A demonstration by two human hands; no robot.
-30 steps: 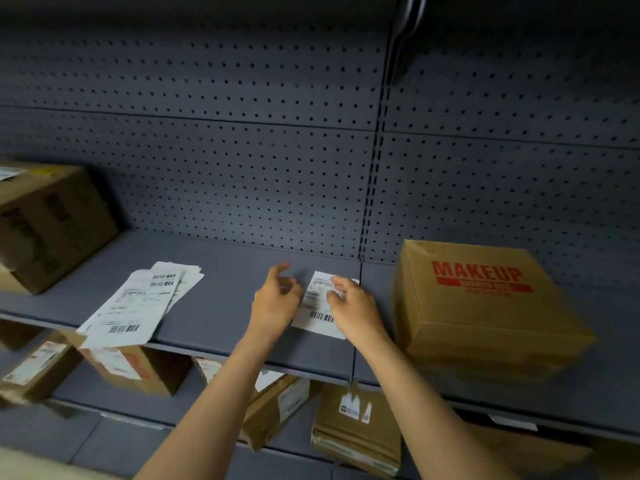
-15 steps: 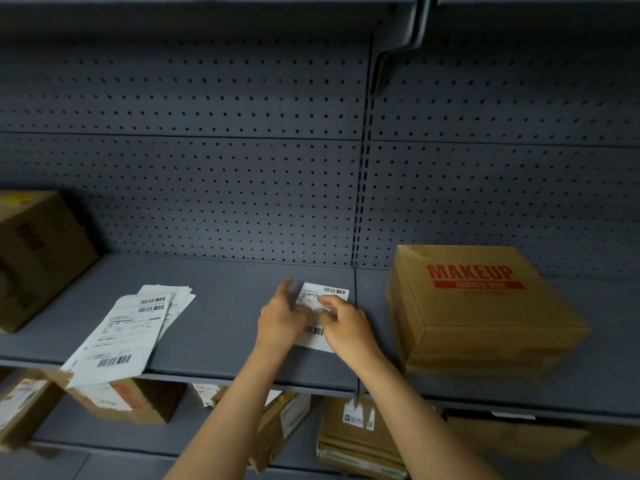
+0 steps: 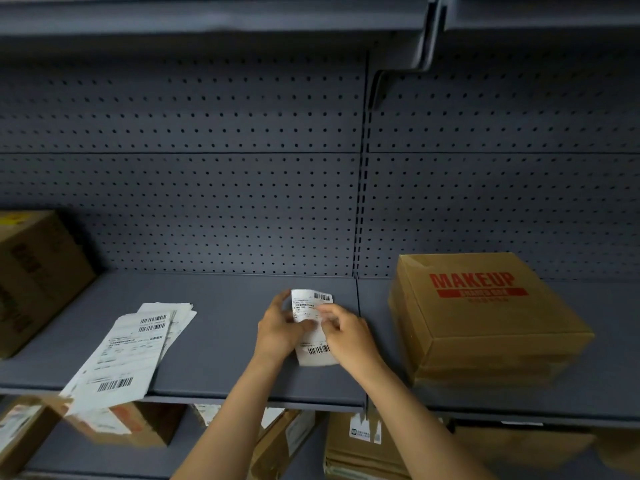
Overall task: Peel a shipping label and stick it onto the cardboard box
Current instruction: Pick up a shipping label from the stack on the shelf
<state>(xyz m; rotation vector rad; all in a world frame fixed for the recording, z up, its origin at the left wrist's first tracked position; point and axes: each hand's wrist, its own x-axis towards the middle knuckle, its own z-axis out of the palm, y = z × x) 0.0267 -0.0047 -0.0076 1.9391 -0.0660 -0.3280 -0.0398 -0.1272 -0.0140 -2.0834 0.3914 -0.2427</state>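
A white shipping label with barcodes at its top and bottom is held upright just above the grey shelf, between both hands. My left hand grips its left edge. My right hand pinches its middle from the right, and its fingers cover part of the print. A brown cardboard box printed MAKEUP in red sits on the shelf right of my hands, apart from them. Whether the label has come off its backing cannot be told.
A loose pile of white label sheets lies at the left and overhangs the shelf's front edge. A larger brown box stands at the far left. A pegboard wall backs the shelf. Several cardboard boxes sit on the lower shelf.
Both hands have lifted the label off the shelf and turned it more upright. The camera has tilted upward, so the shelf and boxes sit lower in view.
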